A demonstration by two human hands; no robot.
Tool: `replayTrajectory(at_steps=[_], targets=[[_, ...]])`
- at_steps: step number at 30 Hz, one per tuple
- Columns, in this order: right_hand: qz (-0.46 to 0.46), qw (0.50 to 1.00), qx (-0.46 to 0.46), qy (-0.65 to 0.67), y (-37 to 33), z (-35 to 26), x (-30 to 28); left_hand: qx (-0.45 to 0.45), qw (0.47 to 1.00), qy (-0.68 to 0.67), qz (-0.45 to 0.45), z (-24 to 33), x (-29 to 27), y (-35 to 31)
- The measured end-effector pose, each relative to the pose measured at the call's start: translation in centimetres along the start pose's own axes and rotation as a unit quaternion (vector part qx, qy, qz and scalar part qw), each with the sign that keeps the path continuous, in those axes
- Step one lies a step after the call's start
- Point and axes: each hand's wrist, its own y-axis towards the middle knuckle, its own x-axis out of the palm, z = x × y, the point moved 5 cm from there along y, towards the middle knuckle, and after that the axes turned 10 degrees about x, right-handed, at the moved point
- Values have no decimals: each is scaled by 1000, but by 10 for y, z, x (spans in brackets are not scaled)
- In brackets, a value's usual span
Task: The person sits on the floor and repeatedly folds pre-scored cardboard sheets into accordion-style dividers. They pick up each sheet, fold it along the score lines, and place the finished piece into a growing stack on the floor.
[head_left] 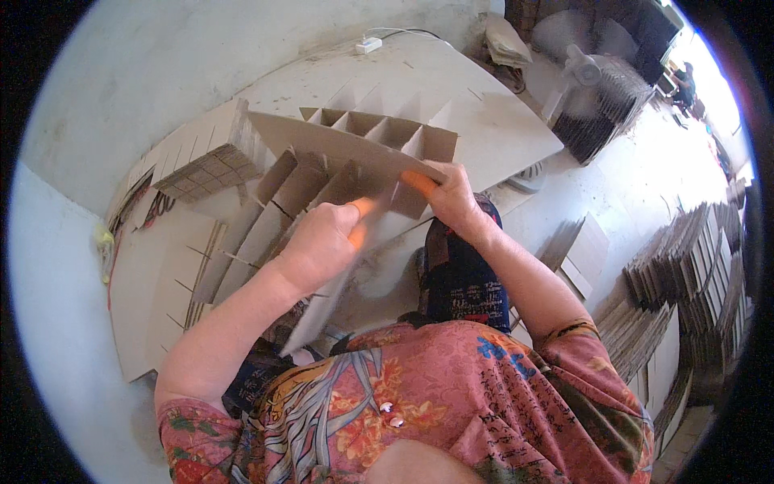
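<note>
My right hand [456, 203], with orange covers on its fingers, grips the near end of a long cardboard strip [339, 139]. Beyond that strip, a cardboard divider grid [391, 131] with open square cells rests on the table. My left hand [316, 246], also in orange finger covers, is closed at the upper ends of several slotted cardboard strips [250, 234] standing side by side. Some blur lies around its fingertips, and the exact piece between them is partly hidden. The strips slant down toward my lap.
The pale table [500, 121] carries a stack of slotted cardboard [205, 153], flat sheets [149, 282] and scissors [159, 208] at left. A white power strip [368, 46] lies at the back. A fan [582, 71] stands beyond; bundled cardboard [685, 266] sits on the floor at right.
</note>
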Motion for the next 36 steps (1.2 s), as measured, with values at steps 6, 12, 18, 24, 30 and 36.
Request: replayTrajectory(at_steps=[6,12,18,24,30,36], targets=[[27,993,-80,78,-18,6,-17,40,997,-24,62,13,-23,-8],[63,975,-183,-109,-33,-47,-36,-64,984,115,123,-25,-83,0],[-47,966,-154,-202,-28,-60,-32,-141,988,15,-58,-82,-47,6],[-82,951,-148,-260,-24,-75,-28,-107,992,-56,-43,-91,-36,6],[-85,959,-125,-238,-27,-75,-28,-93,996,8,-8,-88,-37,1],[-76,945,-184,-258,-26,-72,-31,-110,994,25,18,-88,-30,-3]])
